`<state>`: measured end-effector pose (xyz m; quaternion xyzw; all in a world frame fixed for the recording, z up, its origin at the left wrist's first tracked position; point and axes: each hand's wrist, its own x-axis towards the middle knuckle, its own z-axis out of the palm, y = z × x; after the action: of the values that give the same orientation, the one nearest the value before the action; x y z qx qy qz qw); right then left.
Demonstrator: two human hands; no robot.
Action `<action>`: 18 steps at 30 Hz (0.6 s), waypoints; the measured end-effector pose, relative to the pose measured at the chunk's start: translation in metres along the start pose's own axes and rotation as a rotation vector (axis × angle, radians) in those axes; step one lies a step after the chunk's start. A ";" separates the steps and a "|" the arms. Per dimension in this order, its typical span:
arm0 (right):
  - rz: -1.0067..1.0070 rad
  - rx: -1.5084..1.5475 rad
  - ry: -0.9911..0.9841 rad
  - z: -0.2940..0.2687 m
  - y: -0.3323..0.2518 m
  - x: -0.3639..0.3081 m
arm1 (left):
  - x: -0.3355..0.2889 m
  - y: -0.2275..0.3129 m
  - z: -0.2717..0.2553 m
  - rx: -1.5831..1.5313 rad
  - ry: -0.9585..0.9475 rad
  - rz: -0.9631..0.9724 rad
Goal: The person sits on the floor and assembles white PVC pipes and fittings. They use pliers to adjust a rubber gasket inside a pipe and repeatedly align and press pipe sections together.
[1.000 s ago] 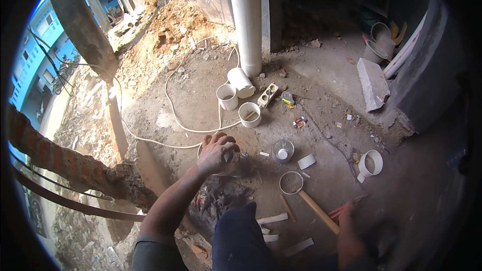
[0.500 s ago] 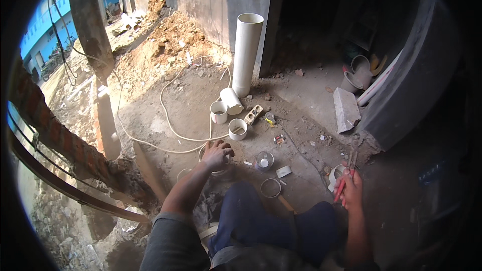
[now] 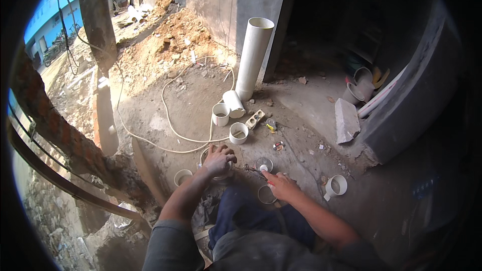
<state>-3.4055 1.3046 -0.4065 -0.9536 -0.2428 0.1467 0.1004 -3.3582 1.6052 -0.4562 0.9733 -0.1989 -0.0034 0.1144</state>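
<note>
My left hand [image 3: 220, 162] bends its fingers over a short, round piece of pale pipe [image 3: 203, 157] low in front of me; the hand covers most of it. Red-handled pliers [image 3: 271, 183] are gripped in my right hand [image 3: 284, 187], their metal jaws pointing left toward the piece under my left hand. Just beyond the pliers stands a small round container [image 3: 264, 164] with a white centre. A ring-shaped pipe offcut [image 3: 267, 194] lies below my right hand, close to my knees.
A tall white pipe [image 3: 255, 60] stands by the wall. Short pipe pieces [image 3: 238, 133] and a socket strip [image 3: 255, 119] lie ahead, with a looping cable [image 3: 165, 104] to the left. Another pipe piece [image 3: 336, 185] sits at right. A concrete block [image 3: 346, 120] rests by the doorway.
My right hand has swung in from the far right with the pliers, bringing them beside my left hand. The left hand has stayed over the pipe piece. The view has shifted slightly.
</note>
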 end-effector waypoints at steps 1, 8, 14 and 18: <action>-0.030 -0.013 -0.010 0.001 0.001 0.011 | 0.003 -0.001 0.000 -0.005 0.014 0.021; -0.083 -0.102 -0.062 0.010 0.007 0.048 | 0.016 0.002 -0.002 -0.012 -0.030 0.050; -0.084 -0.094 -0.076 0.008 0.020 0.057 | 0.024 0.007 -0.011 -0.030 -0.069 0.044; -0.186 -0.028 -0.080 0.012 0.032 0.067 | 0.027 0.005 -0.009 -0.033 -0.083 0.039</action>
<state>-3.3396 1.3118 -0.4415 -0.9217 -0.3362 0.1712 0.0906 -3.3350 1.5922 -0.4453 0.9663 -0.2221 -0.0446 0.1220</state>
